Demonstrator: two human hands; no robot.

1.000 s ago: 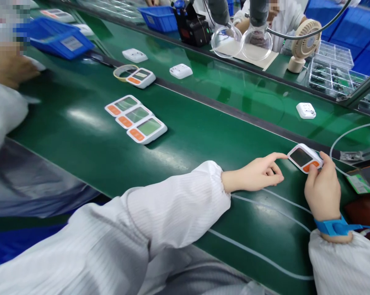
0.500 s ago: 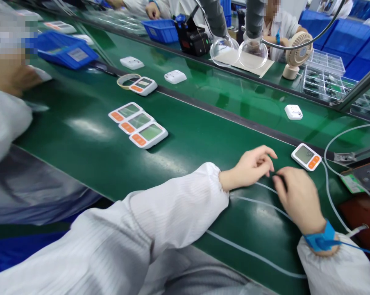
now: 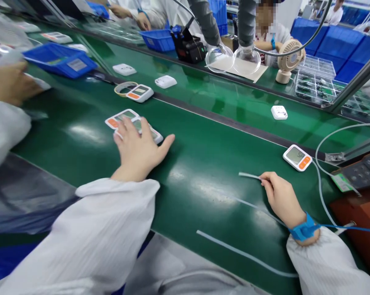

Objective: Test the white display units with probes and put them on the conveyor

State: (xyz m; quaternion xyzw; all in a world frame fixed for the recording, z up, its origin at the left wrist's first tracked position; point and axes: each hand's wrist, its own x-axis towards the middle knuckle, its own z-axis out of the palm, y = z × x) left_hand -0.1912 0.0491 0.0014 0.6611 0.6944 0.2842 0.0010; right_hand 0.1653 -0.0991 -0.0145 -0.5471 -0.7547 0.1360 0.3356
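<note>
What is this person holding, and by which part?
The right hand pinches a thin pale tube near its free end. The left hand spreads over white devices, with no visible grip.

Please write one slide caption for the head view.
Left hand spread over orange-buttoned devices, right hand pinching a pale tube.

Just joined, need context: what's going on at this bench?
A person is handling things at a green worktop. The left hand is spread over a cluster of white-and-orange devices, partly hiding them; whether it grasps one isn't clear. The right hand pinches a thin white tube near its free end. Beyond it lies a separate device, its screen showing characters. At the far left, a co-worker's hand shows beside a blue bin.
</note>
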